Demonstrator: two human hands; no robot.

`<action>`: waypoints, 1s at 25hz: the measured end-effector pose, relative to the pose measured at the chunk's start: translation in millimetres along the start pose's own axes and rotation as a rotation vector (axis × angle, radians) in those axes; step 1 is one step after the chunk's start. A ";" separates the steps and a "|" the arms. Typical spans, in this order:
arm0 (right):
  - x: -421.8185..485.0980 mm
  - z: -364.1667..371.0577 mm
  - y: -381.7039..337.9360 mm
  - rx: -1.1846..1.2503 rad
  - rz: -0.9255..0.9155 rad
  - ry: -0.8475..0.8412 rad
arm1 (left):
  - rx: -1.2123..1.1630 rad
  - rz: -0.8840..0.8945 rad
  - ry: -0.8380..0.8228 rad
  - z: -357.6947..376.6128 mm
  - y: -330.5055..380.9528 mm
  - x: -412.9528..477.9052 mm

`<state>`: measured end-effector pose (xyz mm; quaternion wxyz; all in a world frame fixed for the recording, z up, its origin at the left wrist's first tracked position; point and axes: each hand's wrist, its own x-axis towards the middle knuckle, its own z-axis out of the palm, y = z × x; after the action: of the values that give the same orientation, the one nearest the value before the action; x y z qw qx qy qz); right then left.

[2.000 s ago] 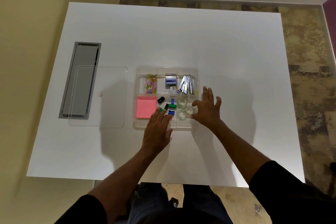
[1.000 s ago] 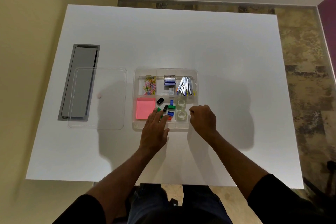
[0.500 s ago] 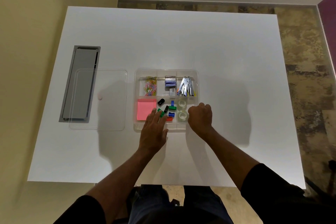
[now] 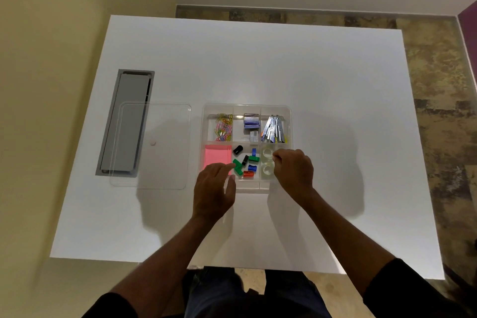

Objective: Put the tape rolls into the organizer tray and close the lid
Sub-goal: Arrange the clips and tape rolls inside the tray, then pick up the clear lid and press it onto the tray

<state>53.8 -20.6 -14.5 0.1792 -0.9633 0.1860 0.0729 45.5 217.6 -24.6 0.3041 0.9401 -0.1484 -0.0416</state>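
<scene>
Two clear tape rolls [image 4: 267,161] lie in the near right compartment of the clear organizer tray [image 4: 247,108], one behind the other; tray sits mid-desk, uncovered. Right hand [image 4: 294,169] over the tray's near right corner, fingers [image 4: 277,156] curled into a loose fist just beside the rolls; cannot tell if they hold anything. Left hand [image 4: 214,192] at the tray's near edge, fingers [image 4: 227,166] spread and flat, tips over the pink sticky notes [image 4: 216,156] and touching or nearly touching the coloured sharpeners [image 4: 246,161] in the middle near compartment, gripping nothing. Far row: coloured paper clips [image 4: 224,128], staple boxes [image 4: 251,125], metal clips [image 4: 275,129]. Clear lid [image 4: 152,146] lies flat on the white desk [image 4: 284,64] left of the tray, apart from it, partly overlapping the grey cable hatch [image 4: 124,121] near the left edge.
</scene>
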 end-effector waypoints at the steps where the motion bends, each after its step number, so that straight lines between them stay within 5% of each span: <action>1: -1.1 -2.9 -10.3 0.095 -0.018 0.026 | -0.010 -0.044 0.037 -7.5 -6.8 0.0; 9: -5.3 32.6 -173.1 0.372 -0.331 -0.092 | -0.253 -0.757 0.250 -91.3 -122.4 2.8; 12: -1.4 69.4 -238.4 0.416 -0.281 -0.300 | -0.191 -0.820 0.193 -127.1 -179.6 8.0; 17: -3.5 127.5 -291.0 0.128 -0.239 -0.453 | -0.213 -0.952 0.083 -151.6 -243.8 9.0; 25: -11.7 153.8 -288.4 -0.038 -0.315 -0.405 | -0.289 -1.074 0.146 -149.5 -255.2 13.5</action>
<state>142.6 290.5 -62.7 0.2040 -0.9493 -0.0076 0.2390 148.3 493.9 -52.3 0.3753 0.8329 0.3800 -0.1453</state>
